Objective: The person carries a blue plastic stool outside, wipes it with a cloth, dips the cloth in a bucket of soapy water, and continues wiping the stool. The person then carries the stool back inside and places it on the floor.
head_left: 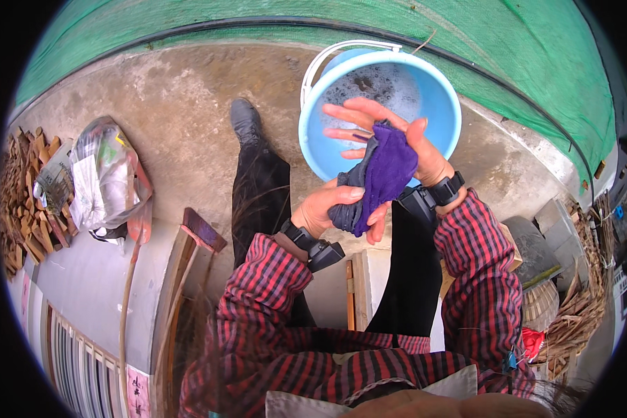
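Observation:
A purple and dark grey piece of cloth (384,170) is bunched up in front of me, its exact kind unclear. My left hand (321,209) grips its lower end, with the thumb on top and fingertips showing below. Against the upper end rests my right hand (426,151), palm towards me, with its fingers spread and thumb raised; the cloth covers part of this palm. Both hands are over the near side of a light blue plastic bucket (308,138). Sudsy water (397,86) lies inside the bucket, and its white handle (313,68) leans to the left.
Green netting (543,62) and a black pipe (292,21) border the concrete floor (183,104). At left are stacked firewood (36,230), a filled plastic bag (104,177) and a broom (204,230). A woven basket (541,305) stands at right. My boot (245,123) is left of the bucket.

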The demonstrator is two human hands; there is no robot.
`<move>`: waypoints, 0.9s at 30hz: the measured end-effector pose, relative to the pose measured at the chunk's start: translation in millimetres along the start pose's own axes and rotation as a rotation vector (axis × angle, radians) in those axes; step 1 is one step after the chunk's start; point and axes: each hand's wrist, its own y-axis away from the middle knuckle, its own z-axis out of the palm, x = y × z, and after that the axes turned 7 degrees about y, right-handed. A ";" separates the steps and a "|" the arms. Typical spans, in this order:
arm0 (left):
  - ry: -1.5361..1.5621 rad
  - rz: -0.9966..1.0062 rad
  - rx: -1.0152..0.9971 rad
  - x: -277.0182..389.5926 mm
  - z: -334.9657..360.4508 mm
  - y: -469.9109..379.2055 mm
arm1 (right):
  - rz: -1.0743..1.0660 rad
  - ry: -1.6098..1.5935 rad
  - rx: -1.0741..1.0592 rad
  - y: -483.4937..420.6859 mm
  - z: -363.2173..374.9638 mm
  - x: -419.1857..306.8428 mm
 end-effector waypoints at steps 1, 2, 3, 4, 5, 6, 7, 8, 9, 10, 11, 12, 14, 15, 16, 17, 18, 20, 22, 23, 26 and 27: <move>-0.026 -0.009 0.005 -2.0 -1.5 -1.4 | -0.065 0.014 -0.057 0.7 7.7 -4.5; -0.003 -0.007 0.022 -2.9 -3.4 -2.3 | -0.134 0.040 -0.149 1.1 13.9 -9.2; 0.030 0.013 0.041 -4.2 -5.3 -3.9 | -0.125 -0.046 -0.169 2.6 17.9 -14.9; 0.044 0.030 0.043 -4.8 -6.8 -4.8 | -0.121 0.049 -0.158 3.0 22.1 -18.5; 0.048 0.039 0.051 -5.0 -7.6 -5.3 | -0.109 0.143 -0.151 4.5 24.4 -22.6; 0.034 0.045 0.043 -5.0 -7.8 -5.7 | -0.122 0.206 -0.105 4.8 26.9 -24.3; 0.020 0.051 0.035 -4.9 -7.1 -5.0 | -0.035 0.254 -0.028 6.0 28.6 -25.7; -0.011 0.055 0.030 -4.2 -6.3 -4.9 | -0.029 0.302 0.037 6.1 30.4 -25.1; -0.096 0.055 0.117 -4.1 -4.6 -3.0 | -0.004 0.190 0.128 6.6 32.3 -23.6; -0.073 0.012 0.083 -3.0 -3.8 -2.8 | 0.046 0.107 0.176 6.8 33.5 -21.6; -0.076 0.009 0.056 -3.0 -2.8 -1.7 | 0.082 0.028 0.273 6.8 35.2 -18.6; -0.067 0.018 0.030 -2.5 -2.9 -1.8 | 0.109 -0.018 0.302 7.1 35.7 -16.3; -0.136 -0.021 0.051 -3.1 -5.4 -3.0 | 0.172 -0.108 0.366 7.1 35.3 -11.3; -0.170 -0.040 0.060 -3.8 -8.3 -4.6 | 0.180 -0.139 0.358 6.8 34.1 -9.0; -0.348 -0.037 0.165 -5.1 -11.7 -6.7 | 0.199 -0.090 0.370 6.6 32.7 -6.7; -0.526 -0.033 0.269 -5.8 -16.0 -9.1 | 0.211 -0.049 0.380 6.0 31.0 -4.1; -0.706 -0.035 0.397 -7.8 -19.9 -11.4 | 0.196 -0.018 0.374 5.5 29.9 -0.7; -0.801 0.049 0.433 -10.3 -27.8 -15.7 | 0.199 0.043 0.404 4.3 29.2 8.2; -0.812 0.049 0.463 -12.9 -33.2 -18.8 | 0.174 0.099 0.458 3.3 31.7 20.0; -0.834 -0.007 0.494 -13.2 -35.3 -19.8 | 0.160 0.130 0.506 2.8 34.2 26.6; -1.112 0.146 0.598 -21.4 -36.9 -24.4 | 0.113 0.253 0.641 2.8 40.8 41.7; -1.173 0.210 0.630 -24.5 -37.4 -26.3 | 0.109 0.232 0.673 2.9 42.7 45.3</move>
